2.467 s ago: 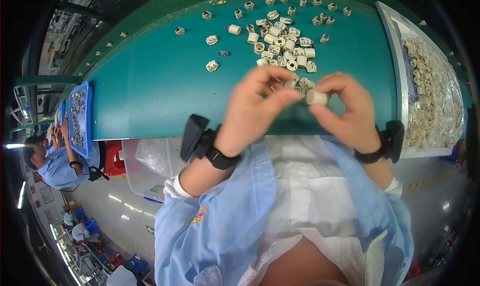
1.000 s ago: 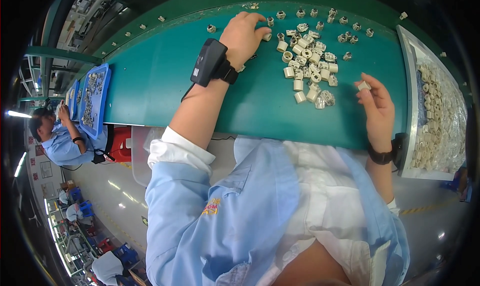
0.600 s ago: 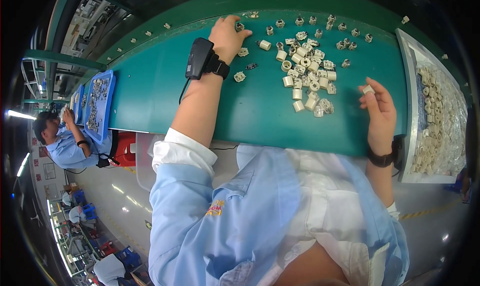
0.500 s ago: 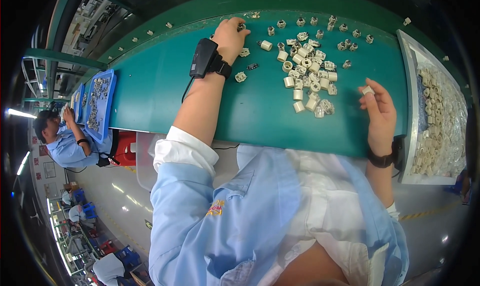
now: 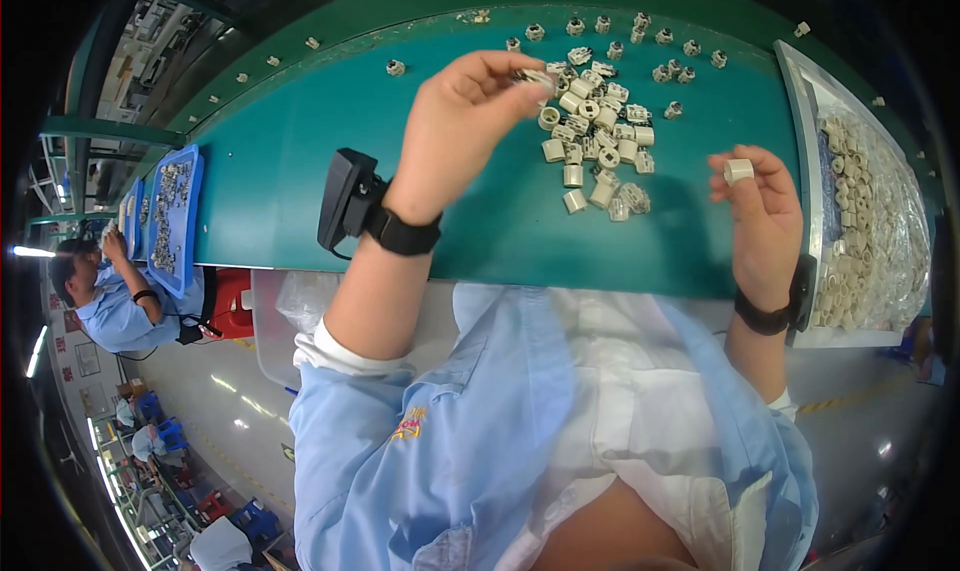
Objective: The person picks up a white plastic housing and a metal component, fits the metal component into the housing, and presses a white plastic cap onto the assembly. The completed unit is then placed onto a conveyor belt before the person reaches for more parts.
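My left hand (image 5: 455, 121) is over the left edge of a pile, pinching a small pale part with dark bits (image 5: 535, 79) between thumb and fingertips. My fingers cover much of that part. At the right, my right hand (image 5: 765, 221) holds a cream plastic cap (image 5: 738, 171) between thumb and fingers, above the green bench top (image 5: 500, 241). The pile between the hands mixes round cream caps (image 5: 573, 176) with pale slotted inserts (image 5: 628, 199). A single small insert (image 5: 395, 67) stands upright left of my left hand.
Several small inserts (image 5: 664, 36) stand spread along the back. A metal-edged tray (image 5: 808, 171) at the right holds many cream rings and clear plastic wrap. Far left, a co-worker (image 5: 120, 301) in blue sits by a blue tray (image 5: 190, 231) of small parts.
My left hand has come right and nearer from the back left, and a part now shows in its pinch. My right hand stays at the right; its cap is turned and shows more fully.
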Demonstrator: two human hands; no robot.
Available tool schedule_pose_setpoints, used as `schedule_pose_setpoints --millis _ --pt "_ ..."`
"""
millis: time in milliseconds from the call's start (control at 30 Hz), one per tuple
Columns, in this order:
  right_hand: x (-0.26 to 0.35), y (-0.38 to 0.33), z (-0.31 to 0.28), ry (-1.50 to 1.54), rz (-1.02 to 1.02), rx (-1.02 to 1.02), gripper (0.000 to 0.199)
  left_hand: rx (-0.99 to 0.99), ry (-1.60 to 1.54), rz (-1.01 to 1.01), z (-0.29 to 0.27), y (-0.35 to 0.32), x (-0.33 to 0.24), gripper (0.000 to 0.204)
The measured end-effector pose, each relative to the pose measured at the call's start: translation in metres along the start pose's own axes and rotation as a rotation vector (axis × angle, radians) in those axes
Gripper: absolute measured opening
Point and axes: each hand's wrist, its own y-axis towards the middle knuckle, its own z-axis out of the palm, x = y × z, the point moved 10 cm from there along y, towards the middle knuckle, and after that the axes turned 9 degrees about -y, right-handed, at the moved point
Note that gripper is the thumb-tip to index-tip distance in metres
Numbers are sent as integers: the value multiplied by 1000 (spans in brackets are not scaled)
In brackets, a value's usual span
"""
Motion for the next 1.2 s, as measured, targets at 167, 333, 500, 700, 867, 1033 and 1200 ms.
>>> schedule_pose_setpoints --millis 167,333,500,700,867,1033,1200 --pt "27 0 21 110 -67 105 27 141 -332 -115 41 -30 4 28" --pt "35 4 42 88 -30 145 32 205 -563 -123 63 -46 7 31" --pt "36 2 55 108 -103 266 33 225 -573 -226 71 -61 10 30" --pt "33 -5 69 107 -23 286 30 180 -529 -203 68 -65 6 26" --pt "33 -9 68 80 -65 226 27 156 -501 -168 62 -68 8 24" --pt "21 -11 71 166 17 277 29 128 -416 -91 58 -71 4 24" --pt "29 -14 71 137 -44 252 30 138 -354 -67 61 -72 -3 24"
